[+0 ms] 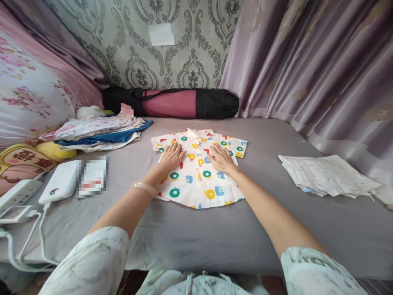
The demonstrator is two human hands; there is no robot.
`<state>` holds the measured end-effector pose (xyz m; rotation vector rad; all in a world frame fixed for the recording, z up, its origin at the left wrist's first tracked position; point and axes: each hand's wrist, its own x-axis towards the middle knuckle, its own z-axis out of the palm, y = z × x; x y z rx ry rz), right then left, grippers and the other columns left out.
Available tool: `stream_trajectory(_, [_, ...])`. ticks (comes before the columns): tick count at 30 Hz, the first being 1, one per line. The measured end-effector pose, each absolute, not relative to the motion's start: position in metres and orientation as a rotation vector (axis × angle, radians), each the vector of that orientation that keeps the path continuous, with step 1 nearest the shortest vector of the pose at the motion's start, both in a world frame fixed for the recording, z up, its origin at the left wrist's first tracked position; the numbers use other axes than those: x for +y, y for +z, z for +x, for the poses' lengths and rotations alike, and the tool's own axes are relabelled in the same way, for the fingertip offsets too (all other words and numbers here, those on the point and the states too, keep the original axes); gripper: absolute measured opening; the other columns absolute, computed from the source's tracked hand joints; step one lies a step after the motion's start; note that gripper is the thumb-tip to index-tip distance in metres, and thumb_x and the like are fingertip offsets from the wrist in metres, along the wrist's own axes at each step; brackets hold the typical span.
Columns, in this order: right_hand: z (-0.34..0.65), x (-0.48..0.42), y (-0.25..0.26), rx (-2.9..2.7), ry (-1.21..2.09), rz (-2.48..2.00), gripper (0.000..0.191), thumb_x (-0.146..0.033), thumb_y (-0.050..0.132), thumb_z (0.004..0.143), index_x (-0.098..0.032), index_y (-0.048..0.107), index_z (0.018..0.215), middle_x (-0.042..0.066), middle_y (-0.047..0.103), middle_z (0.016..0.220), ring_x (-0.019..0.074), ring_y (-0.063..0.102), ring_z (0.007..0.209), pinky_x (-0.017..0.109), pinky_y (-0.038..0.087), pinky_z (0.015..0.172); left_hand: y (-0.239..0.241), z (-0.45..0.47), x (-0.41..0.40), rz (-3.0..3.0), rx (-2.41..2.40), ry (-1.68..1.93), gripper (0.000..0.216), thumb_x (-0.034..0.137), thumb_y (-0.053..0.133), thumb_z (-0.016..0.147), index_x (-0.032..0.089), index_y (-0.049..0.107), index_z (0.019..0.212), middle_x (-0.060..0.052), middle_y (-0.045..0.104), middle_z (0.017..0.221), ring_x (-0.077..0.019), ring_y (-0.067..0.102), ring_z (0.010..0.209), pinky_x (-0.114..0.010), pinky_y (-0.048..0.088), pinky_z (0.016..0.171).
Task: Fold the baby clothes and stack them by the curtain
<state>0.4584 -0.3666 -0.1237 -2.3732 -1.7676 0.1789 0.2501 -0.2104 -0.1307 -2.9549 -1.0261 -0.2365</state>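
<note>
1 shirt [201, 180] is pressed, seemingly for flatness, beneath slightly parted fingers [217, 151] of left hand [172, 157] and right hand [224, 159], nothing gripped

Softly and fairly brightly lit around the shirt [200, 174]; glossy between dark folds on the curtain [282, 61] beyond and right of the shirt; pixelated over a flat item [92, 177] left of the shirt; stretched toward the outer edges.
</note>
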Motion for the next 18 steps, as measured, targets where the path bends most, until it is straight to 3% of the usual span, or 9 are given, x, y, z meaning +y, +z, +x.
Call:
stream_trajectory(3, [0.452, -0.378, -0.115, -1.799, 0.263, -2.355, 0.065, -0.053, 0.024, 0.097, -0.019, 0.028, 0.151, 0.009, 0.009, 0.161, 0.0249, 0.004, 0.148, 0.052, 0.005, 0.117, -0.122, 0.247, -0.226, -2.929, -0.959, -0.239, 0.054, 0.045, 0.027, 0.099, 0.008, 0.044, 0.135, -0.021, 0.04, 0.146, -0.0301, 0.032, 0.139, -0.046, 0.024, 0.113])
stream_trajectory(7, [0.431, -0.413, -0.104, -1.859, 0.366, -2.345, 0.068, -0.058, 0.025, 0.095, -0.023, 0.02, 0.154, 0.008, 0.003, 0.162, 0.0299, -0.003, 0.147, 0.059, 0.005, 0.115, -0.116, 0.224, -0.267, -3.101, -0.676, -0.1, 0.059, 0.048, 0.025, 0.099, 0.01, 0.035, 0.142, -0.019, 0.035, 0.15, -0.0286, 0.029, 0.141, -0.044, 0.024, 0.114])
stream_trajectory(13, [0.405, -0.478, -0.099, -2.019, 0.42, -2.285, 0.065, -0.059, 0.02, 0.096, -0.027, 0.024, 0.153, 0.006, 0.004, 0.162, 0.0293, -0.001, 0.147, 0.058, 0.003, 0.115, -0.114, 0.162, -0.308, -3.282, -0.622, -0.013, 0.069, 0.061, 0.019, 0.096, 0.018, 0.023, 0.151, -0.012, 0.02, 0.159, -0.0253, 0.015, 0.147, -0.047, 0.013, 0.118])
stream_trajectory(18, [0.386, -0.508, -0.079, -2.027, 0.614, -2.277, 0.065, -0.058, 0.021, 0.097, -0.025, 0.025, 0.153, 0.008, 0.009, 0.161, 0.0292, 0.003, 0.147, 0.058, 0.009, 0.116, -0.103, 0.135, -0.31, -3.289, -0.686, 0.024, 0.068, 0.063, 0.024, 0.095, 0.021, 0.033, 0.147, -0.011, 0.029, 0.156, -0.0275, 0.02, 0.145, -0.048, 0.017, 0.118])
